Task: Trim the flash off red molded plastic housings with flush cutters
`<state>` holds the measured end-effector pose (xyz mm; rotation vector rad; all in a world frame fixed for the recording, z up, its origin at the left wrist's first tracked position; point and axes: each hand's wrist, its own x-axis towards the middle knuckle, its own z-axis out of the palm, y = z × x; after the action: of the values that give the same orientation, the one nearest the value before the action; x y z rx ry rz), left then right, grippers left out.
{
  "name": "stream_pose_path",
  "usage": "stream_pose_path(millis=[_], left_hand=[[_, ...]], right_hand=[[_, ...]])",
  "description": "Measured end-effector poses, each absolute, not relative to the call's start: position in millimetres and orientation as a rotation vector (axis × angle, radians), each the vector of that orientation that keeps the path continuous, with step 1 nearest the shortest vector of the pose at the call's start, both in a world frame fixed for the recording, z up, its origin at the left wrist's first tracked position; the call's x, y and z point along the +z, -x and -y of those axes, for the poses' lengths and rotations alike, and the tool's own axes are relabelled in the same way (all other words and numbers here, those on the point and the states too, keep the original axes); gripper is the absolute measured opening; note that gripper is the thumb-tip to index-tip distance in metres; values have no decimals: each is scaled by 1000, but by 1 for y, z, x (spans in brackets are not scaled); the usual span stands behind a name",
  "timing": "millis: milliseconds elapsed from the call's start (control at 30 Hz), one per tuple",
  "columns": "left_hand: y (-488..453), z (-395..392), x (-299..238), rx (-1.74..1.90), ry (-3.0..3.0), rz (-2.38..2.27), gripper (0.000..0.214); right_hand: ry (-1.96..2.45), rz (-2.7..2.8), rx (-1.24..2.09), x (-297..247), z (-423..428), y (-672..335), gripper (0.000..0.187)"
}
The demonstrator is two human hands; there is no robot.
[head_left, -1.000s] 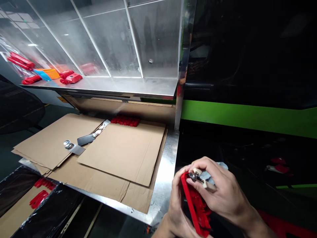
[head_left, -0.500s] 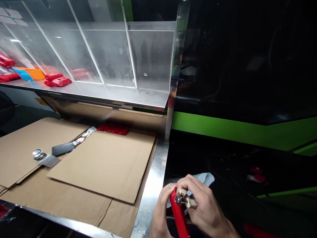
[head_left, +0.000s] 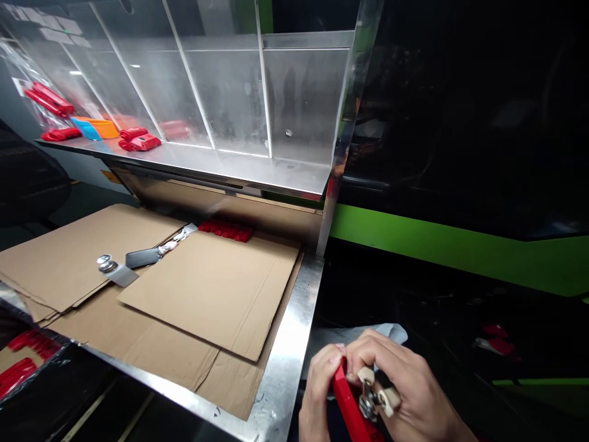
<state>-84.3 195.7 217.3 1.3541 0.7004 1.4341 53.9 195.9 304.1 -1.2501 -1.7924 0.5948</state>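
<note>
At the bottom of the head view both my hands are closed round a flat red plastic part [head_left: 350,408] held on edge. My left hand [head_left: 317,393] grips its left side, thumb on the top end. My right hand [head_left: 405,393] wraps over the part and also holds a small metal tool with a pale handle [head_left: 375,396] pressed against the part's top. A light grey cloth [head_left: 363,334] lies just behind my hands.
A steel table [head_left: 294,331] covered with cardboard sheets [head_left: 211,288] lies to the left, with metal pieces [head_left: 115,270] and a row of red parts [head_left: 225,230] on it. A clear-walled shelf [head_left: 221,162] above holds red, blue and orange parts [head_left: 138,141]. Lower left, a box holds red parts [head_left: 18,362]. A green machine edge [head_left: 460,248] runs at right.
The view shifted, so table and shelf moved right and slightly up in the picture. My hands stayed closed on the red part; the tool now sits lower against its top end.
</note>
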Motion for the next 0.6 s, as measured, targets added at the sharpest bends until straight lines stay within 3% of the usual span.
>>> stream_pose_path(millis=[100,200,267,333,400,467,600], left_hand=[[87,-204,216,1409,-1359,-751,47],[101,-216,214,1471,-1173,-863,97],[110,-222,213,1503,-997,-844,116],[117,-227,214,1448,-851,-669,111],[120,-233,217,1393,-688,-463,93],[121,-240,222,1308,-494,-313,79],[124,-250,234,1146,-217,-208,79]], right_hand=[[1239,1816,636,308,-186,-57,11],[1199,1802,744,310,-170,-68,13],[1323,1571,584,303,-163,-82,9],[1456,1226,280,290,-164,-101,9],[1592,1039,63,269,-175,-123,18],[1868,1103,-17,248,-190,-144,24],[2233,1243,-93,219,-211,-162,33]])
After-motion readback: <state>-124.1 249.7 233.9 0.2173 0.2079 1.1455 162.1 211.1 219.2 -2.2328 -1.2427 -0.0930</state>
